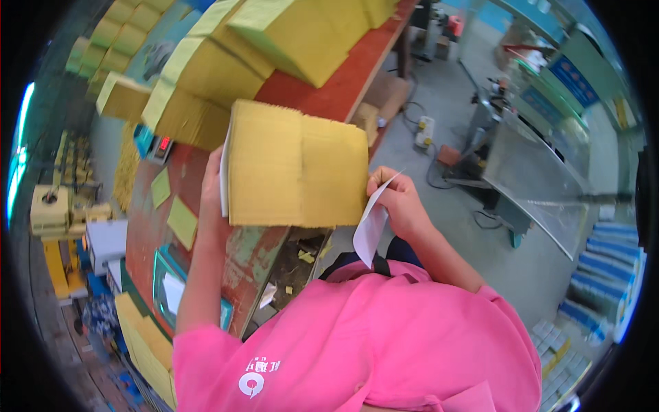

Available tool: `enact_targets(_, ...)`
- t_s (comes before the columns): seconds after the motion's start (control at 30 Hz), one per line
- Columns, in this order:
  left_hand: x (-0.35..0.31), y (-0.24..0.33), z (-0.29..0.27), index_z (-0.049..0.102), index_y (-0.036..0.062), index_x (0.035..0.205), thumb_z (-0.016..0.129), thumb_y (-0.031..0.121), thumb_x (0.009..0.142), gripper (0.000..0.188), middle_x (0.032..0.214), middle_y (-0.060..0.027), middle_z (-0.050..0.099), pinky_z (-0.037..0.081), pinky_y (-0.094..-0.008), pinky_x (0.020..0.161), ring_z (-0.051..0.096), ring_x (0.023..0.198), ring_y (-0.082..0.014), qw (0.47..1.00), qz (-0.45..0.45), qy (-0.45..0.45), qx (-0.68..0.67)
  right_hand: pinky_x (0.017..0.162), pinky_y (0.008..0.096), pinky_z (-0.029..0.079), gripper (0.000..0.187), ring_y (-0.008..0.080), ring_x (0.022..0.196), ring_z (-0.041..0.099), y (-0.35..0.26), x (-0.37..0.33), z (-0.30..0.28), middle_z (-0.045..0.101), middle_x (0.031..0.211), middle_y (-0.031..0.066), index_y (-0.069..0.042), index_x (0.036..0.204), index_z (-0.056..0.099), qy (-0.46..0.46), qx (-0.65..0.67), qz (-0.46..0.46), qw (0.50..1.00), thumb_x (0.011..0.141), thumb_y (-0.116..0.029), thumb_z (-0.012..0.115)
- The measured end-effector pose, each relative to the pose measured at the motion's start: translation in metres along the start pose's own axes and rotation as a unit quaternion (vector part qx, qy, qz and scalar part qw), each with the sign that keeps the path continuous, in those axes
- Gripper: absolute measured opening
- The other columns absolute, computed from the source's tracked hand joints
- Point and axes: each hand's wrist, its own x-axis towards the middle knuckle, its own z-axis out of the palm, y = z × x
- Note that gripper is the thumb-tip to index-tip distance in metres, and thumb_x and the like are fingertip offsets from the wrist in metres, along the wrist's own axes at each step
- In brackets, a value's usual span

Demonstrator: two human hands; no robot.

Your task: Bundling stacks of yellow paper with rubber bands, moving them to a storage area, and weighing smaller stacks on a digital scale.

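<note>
A thick block of yellow paper [302,165] with rough edges is held up in front of me, above the table edge. My left hand [213,185] grips its left end, where a white sheet [224,168] lies against the side; most of the fingers are hidden behind the block. At the right end my right hand [399,199] pinches a loose white paper sheet [371,230], which hangs down and bends. The fingertips of that hand are close to the block's right edge; whether they touch it I cannot tell.
More yellow paper stacks [206,75] crowd the far part of the red table [302,96]. A small scale [159,147], loose yellow sheets [182,221] and a teal tray [165,281] are at left. A metal machine [542,158] and a power strip [424,132] stand at right.
</note>
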Motion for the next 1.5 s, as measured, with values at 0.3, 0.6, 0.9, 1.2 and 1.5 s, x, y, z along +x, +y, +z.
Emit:
enact_targets(0.3,-0.019,-0.075,0.235,0.039,0.0059,0.144,0.048,0.029,0.101,0.050,0.135,-0.0099,0.050,0.045,-0.0346,0.101,0.051,0.124,-0.0195,0.975,0.129,-0.177,-0.047,0.063,0.0240,0.039,0.006,0.0094,0.070,0.050,-0.068,-0.152,-0.175,0.053,0.075,-0.0011,-0.006,0.074,0.056,0.174,-0.003,-0.065,0.983,0.076,0.000,0.056)
enact_targets(0.6,0.001,-0.205,0.553,0.050,0.0055,0.129,0.052,0.021,0.098,0.034,0.120,-0.0079,0.054,0.045,-0.0334,0.094,0.055,0.111,-0.0189,0.970,0.108,-0.219,-0.001,0.062,0.0233,0.039,0.002,0.0101,0.066,0.051,-0.149,-0.270,-0.440,0.055,0.071,-0.0005,-0.007,0.073,0.058,0.301,-0.013,-0.058,0.952,0.072,-0.005,0.057)
enact_targets(0.9,0.003,-0.215,0.666,0.053,0.0077,0.129,0.051,0.025,0.101,0.033,0.114,-0.0041,0.059,0.047,-0.0306,0.092,0.057,0.107,-0.0166,0.980,-0.022,-0.174,-0.097,0.072,0.0268,0.044,0.003,0.0174,0.077,0.058,-0.164,-0.283,-0.607,0.062,0.086,0.0069,-0.006,0.073,0.058,0.220,0.081,-0.053,0.971,0.073,-0.003,0.060)
enact_targets(1.2,0.007,-0.182,0.662,0.055,0.0066,0.132,0.049,0.027,0.104,0.035,0.115,-0.0023,0.063,0.051,-0.0272,0.085,0.061,0.100,-0.0118,0.961,-0.128,-0.212,-0.125,0.053,0.0282,0.046,0.010,0.0165,0.067,0.058,-0.118,-0.246,-0.655,0.059,0.084,0.0070,-0.004,0.091,0.060,0.225,0.300,-0.018,0.927,0.087,-0.010,0.052)
enact_targets(1.5,0.023,-0.147,0.660,0.055,0.0010,0.130,0.045,0.026,0.104,0.038,0.119,-0.0056,0.062,0.045,-0.0278,0.093,0.058,0.108,-0.0144,0.957,-0.117,-0.256,-0.069,0.080,0.0294,0.054,0.038,0.0169,0.096,0.065,-0.111,-0.236,-0.643,0.065,0.113,0.0099,0.000,0.130,0.055,0.281,0.146,-0.056,0.947,0.093,-0.005,0.052)
